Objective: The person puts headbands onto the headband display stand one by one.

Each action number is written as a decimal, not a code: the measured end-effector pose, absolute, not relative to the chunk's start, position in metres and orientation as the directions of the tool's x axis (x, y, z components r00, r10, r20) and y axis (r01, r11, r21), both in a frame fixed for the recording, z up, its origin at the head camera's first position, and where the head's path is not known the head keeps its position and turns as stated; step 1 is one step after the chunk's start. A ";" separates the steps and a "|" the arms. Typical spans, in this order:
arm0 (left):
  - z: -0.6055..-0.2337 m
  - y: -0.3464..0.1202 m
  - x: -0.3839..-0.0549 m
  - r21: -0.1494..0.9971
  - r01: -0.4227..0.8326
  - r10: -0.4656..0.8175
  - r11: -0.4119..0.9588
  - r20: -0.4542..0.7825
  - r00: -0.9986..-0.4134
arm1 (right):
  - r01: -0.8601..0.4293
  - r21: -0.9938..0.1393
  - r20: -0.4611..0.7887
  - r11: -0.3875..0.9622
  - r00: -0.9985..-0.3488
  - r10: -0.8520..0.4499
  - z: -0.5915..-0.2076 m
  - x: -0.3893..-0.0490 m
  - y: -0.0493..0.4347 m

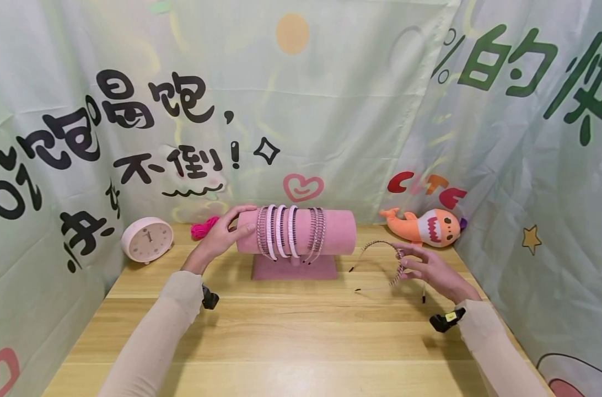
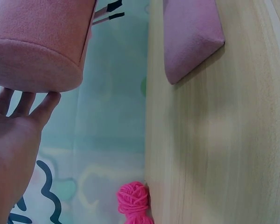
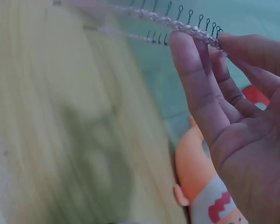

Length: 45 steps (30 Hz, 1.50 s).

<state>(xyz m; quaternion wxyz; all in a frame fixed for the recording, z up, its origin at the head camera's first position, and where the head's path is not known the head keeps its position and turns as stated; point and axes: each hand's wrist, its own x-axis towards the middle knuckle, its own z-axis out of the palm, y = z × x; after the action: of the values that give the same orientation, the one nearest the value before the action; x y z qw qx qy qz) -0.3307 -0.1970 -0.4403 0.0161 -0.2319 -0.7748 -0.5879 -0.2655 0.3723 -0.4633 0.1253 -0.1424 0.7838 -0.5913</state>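
A pink velvet headband stand has a horizontal roll (image 1: 339, 231) on a flat base (image 1: 271, 269). Several headbands (image 1: 281, 231) hang over the roll, some white and padded, others thin and beaded. At the roll's left end my left hand (image 1: 220, 238) rests with extended fingers; in the left wrist view its fingertips touch the rim of the round end. To the right of the stand, my right hand (image 1: 436, 271) pinches beaded headbands (image 3: 184, 27), apparently two, between thumb and fingers. Small wire loops line the nearer band, and their dark tips point down and left above the table.
A pink round clock (image 1: 147, 240) stands at the back left. Beside it lies a bundle of hot pink yarn (image 1: 204, 227). An orange plush shark (image 1: 427, 227) sits behind my right hand. Printed cloth (image 1: 331, 110) surrounds the wooden table (image 1: 291, 342).
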 end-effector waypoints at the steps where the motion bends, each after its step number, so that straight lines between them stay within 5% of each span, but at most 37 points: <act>1: -0.440 -0.197 -0.331 0.903 0.379 0.341 0.201 0.299 -0.892 | -0.080 -0.962 -0.023 0.261 -0.929 -0.370 -0.461 -0.266 0.371; 23: -0.439 -0.197 -0.329 0.902 0.384 0.345 0.198 0.302 -0.888 | -0.148 -0.935 0.055 0.323 -0.959 -0.279 -0.397 -0.271 0.328; 45: -0.438 -0.197 -0.330 0.904 0.374 0.345 0.207 0.290 -0.893 | -0.123 -0.968 0.055 0.217 -0.954 -0.295 -0.392 -0.283 0.286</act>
<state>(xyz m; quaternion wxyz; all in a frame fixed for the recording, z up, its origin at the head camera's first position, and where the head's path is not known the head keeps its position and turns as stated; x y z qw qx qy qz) -0.3295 -0.1971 -0.4382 0.0121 -0.2314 -0.7768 -0.5855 -0.2828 0.2857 -0.3915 0.0702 -0.1346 0.7770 -0.6109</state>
